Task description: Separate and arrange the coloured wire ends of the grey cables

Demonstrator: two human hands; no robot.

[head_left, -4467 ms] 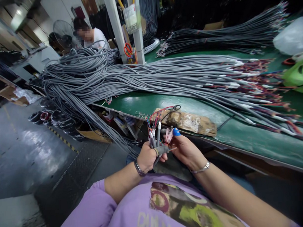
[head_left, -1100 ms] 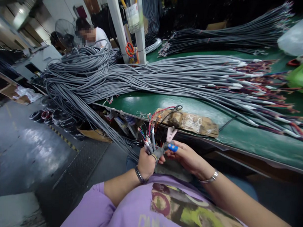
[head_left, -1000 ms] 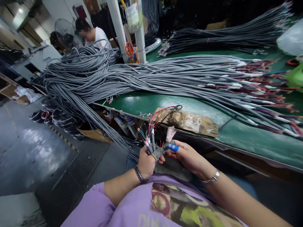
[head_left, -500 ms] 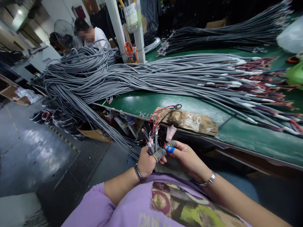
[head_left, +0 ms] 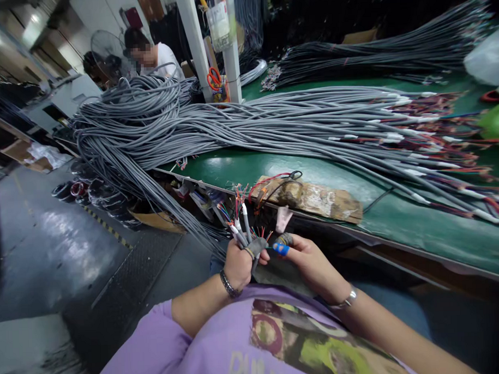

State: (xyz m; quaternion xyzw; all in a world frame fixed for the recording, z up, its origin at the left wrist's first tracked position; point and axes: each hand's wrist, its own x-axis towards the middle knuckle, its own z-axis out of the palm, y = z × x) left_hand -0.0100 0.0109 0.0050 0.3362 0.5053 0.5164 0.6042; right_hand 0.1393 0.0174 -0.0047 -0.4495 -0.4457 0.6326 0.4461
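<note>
My left hand (head_left: 238,265) is closed in a fist around a small bunch of grey cable ends (head_left: 241,226) that stick upward, with thin coloured wires fanning out of their tips. A grey finger cot covers its thumb. My right hand (head_left: 308,260) sits just to the right, thumb and forefinger pinched together beside the wire tips. Its thumb wears a blue cot (head_left: 280,249), and another finger with a pink cot (head_left: 283,218) points up. What the pinch holds is too small to name. Both hands hover in front of the green table's near edge (head_left: 398,231).
A big heap of grey cables (head_left: 239,122) lies across the green table and spills off its left end toward the floor. A taped cardboard pad (head_left: 315,198) sits near the edge. Orange scissors (head_left: 214,79) hang on a white post. Another person (head_left: 152,54) sits at the far left.
The cable ends in my left fist have shifted and fanned a little to the left. My right thumb dropped from raised to pinching beside the wire tips.
</note>
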